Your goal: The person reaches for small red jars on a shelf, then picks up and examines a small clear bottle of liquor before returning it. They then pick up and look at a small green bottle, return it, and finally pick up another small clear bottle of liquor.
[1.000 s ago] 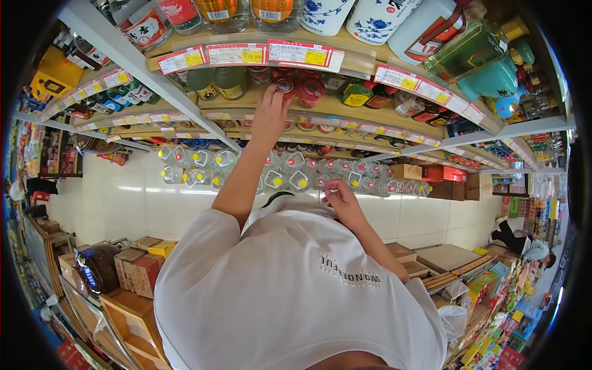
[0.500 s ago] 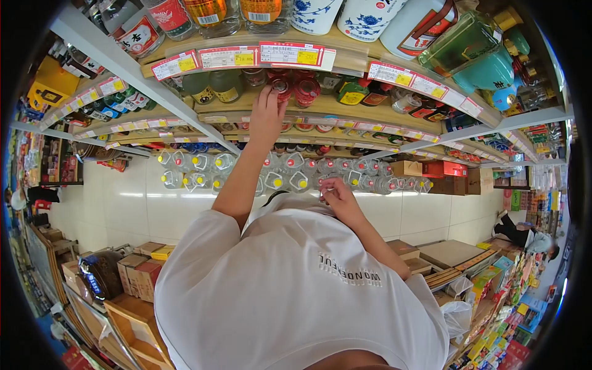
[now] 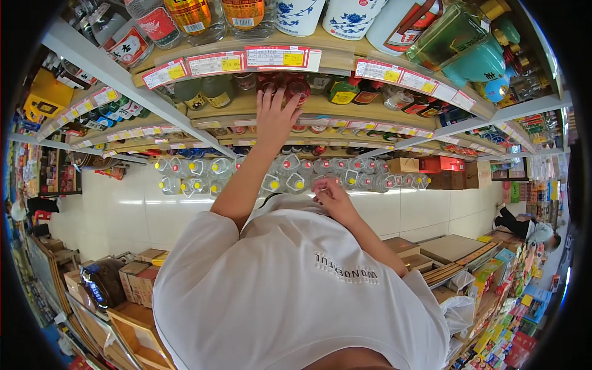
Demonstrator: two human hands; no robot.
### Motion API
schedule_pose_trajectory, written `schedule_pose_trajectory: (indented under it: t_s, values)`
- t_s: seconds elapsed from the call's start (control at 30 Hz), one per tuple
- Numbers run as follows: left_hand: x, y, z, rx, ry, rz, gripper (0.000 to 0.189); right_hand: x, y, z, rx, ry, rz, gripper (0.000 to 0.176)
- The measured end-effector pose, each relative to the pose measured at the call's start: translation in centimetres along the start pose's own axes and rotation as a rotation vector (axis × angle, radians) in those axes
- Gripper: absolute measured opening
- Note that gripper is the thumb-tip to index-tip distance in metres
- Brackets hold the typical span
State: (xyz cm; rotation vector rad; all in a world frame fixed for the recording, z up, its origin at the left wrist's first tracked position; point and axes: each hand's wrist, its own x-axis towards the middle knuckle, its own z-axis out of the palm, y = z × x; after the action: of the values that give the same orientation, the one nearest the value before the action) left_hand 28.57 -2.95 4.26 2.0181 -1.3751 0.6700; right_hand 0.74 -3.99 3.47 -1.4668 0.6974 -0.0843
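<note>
My left hand (image 3: 275, 114) reaches up to a lower bottle shelf. Its fingers are spread over the tops of red glass bottles or jars, touching them from the front. One red jar (image 3: 298, 91) shows at the right of the fingers; another red one (image 3: 267, 80) is partly hidden behind them. In front of my chest, my right hand (image 3: 332, 194) hangs with loosely curled, slightly parted fingers and nothing visible in it. Greenish bottles with yellow labels (image 3: 217, 92) stand left of the red ones. A green bottle with a yellow label (image 3: 343, 91) stands to the right.
Just above my left hand runs the upper shelf edge with price tags (image 3: 277, 57), carrying large bottles and white-blue porcelain ones (image 3: 300, 15). Clear plastic jugs (image 3: 296, 182) line the floor. Cardboard boxes (image 3: 132, 280) are stacked behind me, and another person (image 3: 530, 228) is at far right.
My left hand has shifted slightly right along the red jars, and its fingers have spread wider. My right hand has moved slightly left. The view has shifted a little.
</note>
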Motion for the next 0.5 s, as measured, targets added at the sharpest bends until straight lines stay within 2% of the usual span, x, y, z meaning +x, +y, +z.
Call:
schedule_pose_trajectory:
  t_s: [0.13,0.23,0.33,0.5]
  values:
    - [0.1,-0.3,0.3,0.003,0.037,0.015,0.035,-0.1,-0.4,-0.7,-0.014,-0.011,0.001,0.024]
    - [0.0,-0.7,0.5,0.065,0.033,0.038,0.035,0.1,-0.6,-1.3,0.014,0.001,-0.031,0.023]
    - [0.1,-0.2,0.4,-0.007,0.073,0.003,0.036,0.0,-0.2,-1.5,0.008,-0.041,-0.056,0.022]
    - [0.8,0.1,0.4,0.018,0.103,0.003,0.035,0.0,-0.9,-1.8,0.040,-0.062,-0.020,0.021]
